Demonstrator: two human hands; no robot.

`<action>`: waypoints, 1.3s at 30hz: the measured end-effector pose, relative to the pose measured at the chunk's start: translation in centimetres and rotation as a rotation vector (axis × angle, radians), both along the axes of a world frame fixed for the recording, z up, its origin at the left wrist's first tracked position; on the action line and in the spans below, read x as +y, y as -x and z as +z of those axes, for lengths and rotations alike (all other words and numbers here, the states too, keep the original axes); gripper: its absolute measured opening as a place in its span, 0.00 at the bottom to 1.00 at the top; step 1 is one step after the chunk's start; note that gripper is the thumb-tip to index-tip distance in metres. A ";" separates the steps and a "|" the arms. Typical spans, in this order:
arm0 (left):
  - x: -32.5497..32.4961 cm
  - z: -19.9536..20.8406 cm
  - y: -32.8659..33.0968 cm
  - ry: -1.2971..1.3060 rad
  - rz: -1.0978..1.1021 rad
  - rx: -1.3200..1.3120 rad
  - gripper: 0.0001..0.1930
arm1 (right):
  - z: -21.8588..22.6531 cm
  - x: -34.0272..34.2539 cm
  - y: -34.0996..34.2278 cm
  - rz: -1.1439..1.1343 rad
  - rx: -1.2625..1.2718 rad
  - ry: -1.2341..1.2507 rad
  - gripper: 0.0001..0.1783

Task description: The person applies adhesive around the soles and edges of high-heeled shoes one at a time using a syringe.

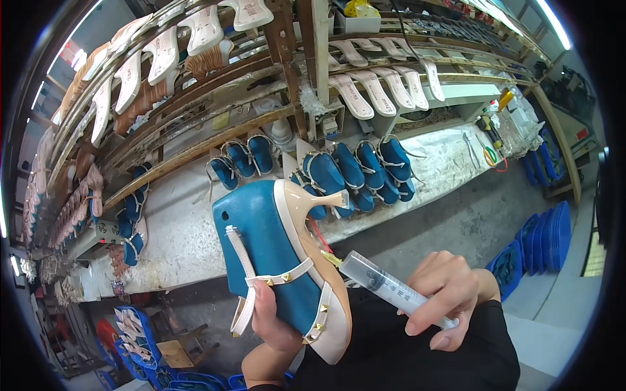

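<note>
My left hand (272, 322) grips a beige high-heeled shoe (329, 277) fitted on a blue shoe last (261, 208). It is tilted, with the toe toward me and the slim heel (329, 199) pointing right. Gold studs dot its pale straps; one strap end hangs loose. In my right hand (450, 293) is a clear plastic syringe (385, 283), fingers closed round its plunger end. The syringe's yellowish tip (331, 259) is at the sole side of the shoe; whether it touches cannot be made out.
Beyond my hands runs a pale workbench (437, 156) bearing several strapped blue lasts (352, 169). Wooden racks above hold insoles (368, 91). Scissors (489, 156) lie at the right end. Blue baskets (548, 238) are stacked on the floor to the right, more at lower left.
</note>
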State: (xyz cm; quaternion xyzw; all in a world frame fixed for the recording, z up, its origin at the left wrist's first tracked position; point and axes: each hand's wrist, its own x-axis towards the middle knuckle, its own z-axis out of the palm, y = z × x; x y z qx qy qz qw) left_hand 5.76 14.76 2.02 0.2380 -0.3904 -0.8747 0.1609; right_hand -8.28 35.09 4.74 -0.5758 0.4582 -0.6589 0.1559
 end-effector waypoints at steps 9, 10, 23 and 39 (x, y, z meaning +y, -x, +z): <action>-0.6 -1.3 0.1 0.014 0.032 -0.022 0.41 | -0.6 -0.6 0.3 -0.029 0.023 -0.063 0.15; -0.7 -1.3 0.1 0.009 0.034 -0.011 0.40 | -0.6 -0.5 0.4 -0.029 0.022 -0.064 0.15; -0.7 -0.9 -0.3 0.014 0.005 0.019 0.40 | 0.1 -0.7 0.7 0.017 0.063 -0.067 0.15; -0.8 -0.6 -0.2 0.025 -0.006 0.063 0.39 | -0.1 -0.9 0.3 -0.011 0.035 -0.045 0.15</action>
